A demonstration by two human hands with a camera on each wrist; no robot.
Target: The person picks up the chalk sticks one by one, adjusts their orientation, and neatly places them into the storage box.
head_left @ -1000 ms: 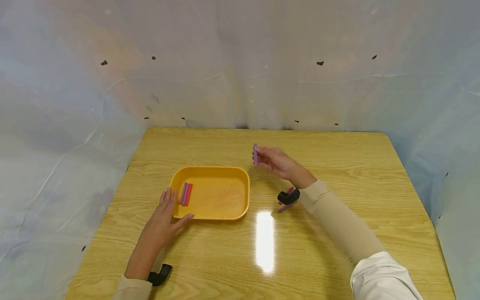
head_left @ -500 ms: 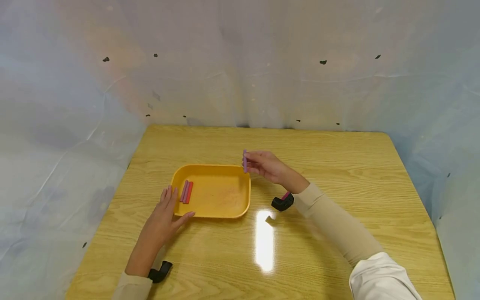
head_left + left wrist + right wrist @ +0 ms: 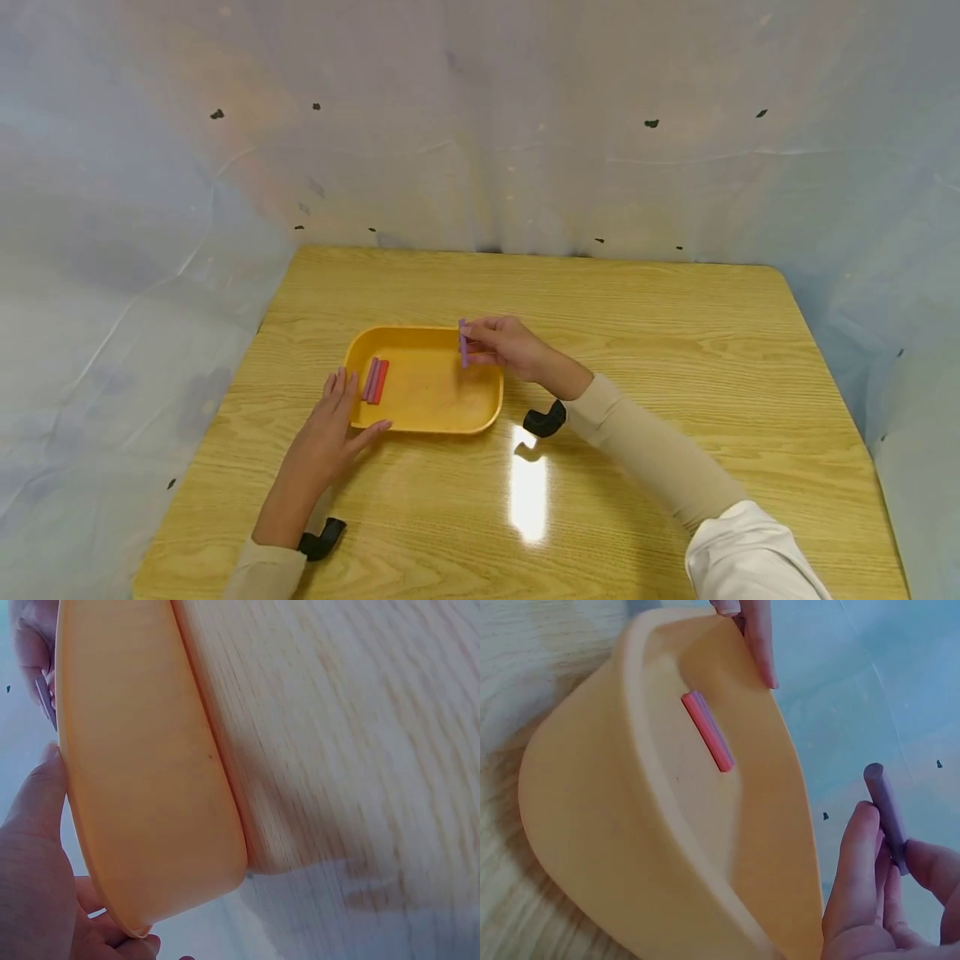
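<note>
In my right hand (image 3: 512, 346) I pinch a round purple stick (image 3: 462, 343) with flat ends, chalk-like, between thumb and fingertips. It stands nearly upright above the right part of a yellow-orange plastic tray (image 3: 420, 427). My left hand (image 3: 321, 437) rests at the tray's left front corner, fingers spread over the left rim and thumb along the front rim. Inside the tray, at its left end, a red stick (image 3: 380, 382) lies side by side with purplish sticks (image 3: 371, 379). The right wrist view shows the held stick (image 3: 886, 817) close up, beside the tray rim.
The tray stands on a wood-grain table (image 3: 660, 333). Pale plastic sheeting (image 3: 480, 150) hangs behind and at the sides. A black wrist device (image 3: 545, 419) sits under my right wrist, another black wrist device (image 3: 322, 540) by my left.
My right hand has moved left and nearer, carrying the purple stick from beyond the tray to over it. Sticks seen on the table earlier are now hidden behind my right arm. My left hand keeps its place.
</note>
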